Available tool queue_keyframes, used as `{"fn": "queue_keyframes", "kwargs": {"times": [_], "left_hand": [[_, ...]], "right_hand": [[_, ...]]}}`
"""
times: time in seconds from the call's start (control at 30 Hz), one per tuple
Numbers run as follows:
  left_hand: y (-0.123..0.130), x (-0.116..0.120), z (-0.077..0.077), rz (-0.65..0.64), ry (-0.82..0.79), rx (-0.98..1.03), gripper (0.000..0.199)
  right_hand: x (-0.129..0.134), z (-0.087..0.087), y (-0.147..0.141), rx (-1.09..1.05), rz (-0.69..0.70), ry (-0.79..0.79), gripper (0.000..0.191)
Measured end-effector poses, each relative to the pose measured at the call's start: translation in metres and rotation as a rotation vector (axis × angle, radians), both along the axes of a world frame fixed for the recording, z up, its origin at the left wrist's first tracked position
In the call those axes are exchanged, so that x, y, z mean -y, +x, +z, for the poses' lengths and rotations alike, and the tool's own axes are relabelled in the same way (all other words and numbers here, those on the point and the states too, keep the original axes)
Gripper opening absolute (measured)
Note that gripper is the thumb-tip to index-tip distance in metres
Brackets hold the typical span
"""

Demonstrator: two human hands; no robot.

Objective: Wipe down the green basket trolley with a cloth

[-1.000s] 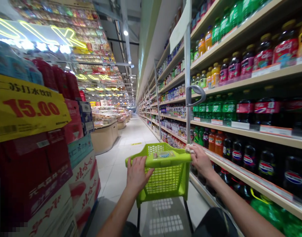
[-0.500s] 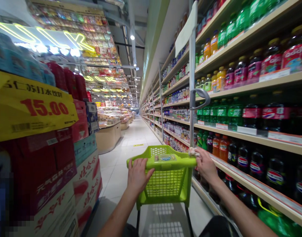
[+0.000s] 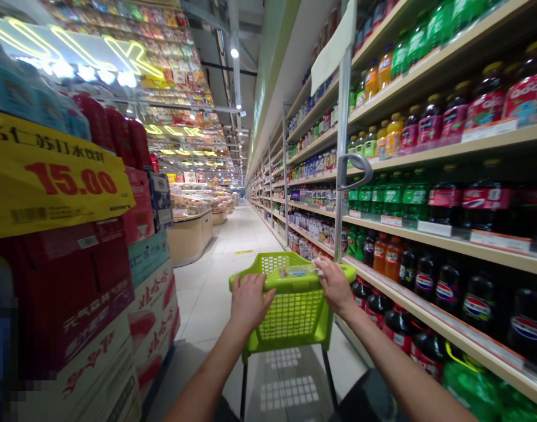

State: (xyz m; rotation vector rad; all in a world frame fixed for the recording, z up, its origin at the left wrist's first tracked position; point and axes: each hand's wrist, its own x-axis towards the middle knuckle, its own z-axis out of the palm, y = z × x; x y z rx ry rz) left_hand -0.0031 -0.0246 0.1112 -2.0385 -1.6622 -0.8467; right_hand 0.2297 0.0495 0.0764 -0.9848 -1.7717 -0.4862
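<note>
A lime-green shopping cart [image 3: 288, 316] stands in front of me in a supermarket aisle, its mesh basket on dark legs. My left hand [image 3: 251, 302] is closed over the left part of the cart's thick handlebar [image 3: 297, 284]. Farther right on the same bar lies my right hand [image 3: 336, 284], its fingers bent over the top with a small crumpled whitish thing [image 3: 320, 266] at the fingertips. A clear label plate sits on the bar between the hands.
Tall shelves of drink bottles [image 3: 444, 225] line the right side, with a grey handle [image 3: 359, 171] jutting from a post. Stacked drink cartons [image 3: 92, 281] under a yellow price sign [image 3: 61, 181] stand close on the left. Beyond them is a food display counter [image 3: 191, 234].
My right hand has moved left along the handlebar, from its right end, with the whitish thing. The cart has turned slightly. My left hand stays on the bar.
</note>
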Motion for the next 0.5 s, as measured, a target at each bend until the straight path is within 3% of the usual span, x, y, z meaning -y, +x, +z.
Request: {"fn": "queue_keyframes", "kwargs": {"times": [0.13,0.2,0.33,0.43,0.5], "left_hand": [[0.015,0.005,0.002,-0.158,-0.030,0.065,0.034],[0.013,0.002,0.000,-0.189,-0.044,0.166,0.041],[0.003,-0.006,-0.006,-0.255,-0.140,0.351,0.039],[0.005,-0.011,-0.012,-0.318,-0.171,0.348,0.033],[0.010,-0.010,-0.015,-0.315,-0.176,0.342,0.034]], "right_hand": [[-0.021,0.005,0.032,-0.114,-0.023,-0.065,0.034],[-0.021,0.008,0.034,-0.165,-0.001,-0.076,0.033],[0.006,0.010,-0.006,-0.140,0.152,-0.067,0.033],[0.032,0.011,-0.045,-0.008,0.325,-0.053,0.034],[0.040,0.013,-0.055,0.035,0.360,-0.047,0.034]]}}
